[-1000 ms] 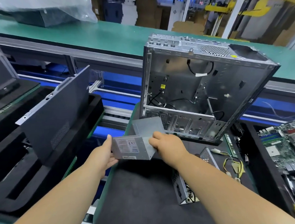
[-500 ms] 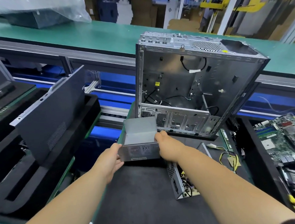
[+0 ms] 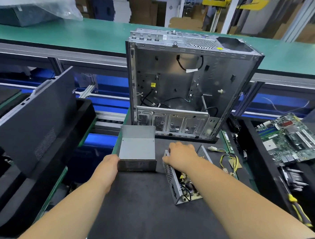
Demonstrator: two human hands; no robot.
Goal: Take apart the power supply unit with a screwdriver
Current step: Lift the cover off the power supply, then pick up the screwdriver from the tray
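Observation:
The power supply is in two parts on the black mat [image 3: 139, 210]. Its grey U-shaped metal cover [image 3: 138, 149] lies with the open side up, and my left hand [image 3: 110, 164] holds its near left corner. To the right lies the power supply base [image 3: 175, 183] with perforated walls, a circuit board and wires inside. My right hand [image 3: 180, 155] grips the far end of the base's mesh wall, fingers curled over the edge. A yellow-and-black screwdriver [image 3: 299, 212] lies at the far right, away from both hands.
An empty computer case [image 3: 187, 82] stands upright just behind the mat. Yellow and black cables with a white connector [image 3: 227, 158] trail right of the base. A motherboard [image 3: 291, 138] rests in a bin at right. Black side panels [image 3: 36, 121] lean in trays at left.
Both hands lowered the cover onto the mat with its open side up. My right hand let go of it and moved right onto the power supply base; my left hand stays on the cover.

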